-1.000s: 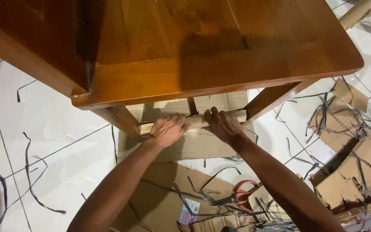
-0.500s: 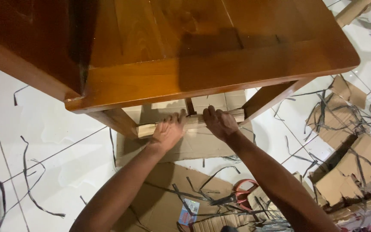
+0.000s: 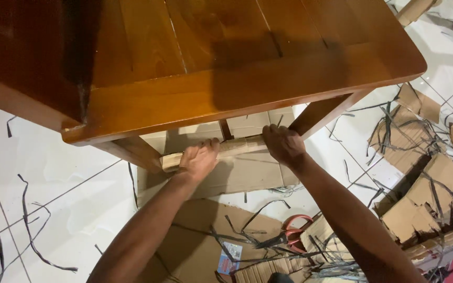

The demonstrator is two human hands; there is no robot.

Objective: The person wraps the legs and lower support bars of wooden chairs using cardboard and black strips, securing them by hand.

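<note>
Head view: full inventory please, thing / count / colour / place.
wooden table: one, glossy brown, fills the top of the view.
cardboard-wrapped rail: one, tan, between the table's front legs, under both hands.
flat cardboard sheet: one, tan, on the floor below the rail.
scissors: one, red handles, on cardboard at bottom centre.
torn cardboard pieces: several, brown, floor at right.
strapping strips: many, black, scattered over the floor.
tiled floor: white.
left hand: one, pressed on the rail's left part.
right hand: one, on the rail's right end beside the leg.
</note>
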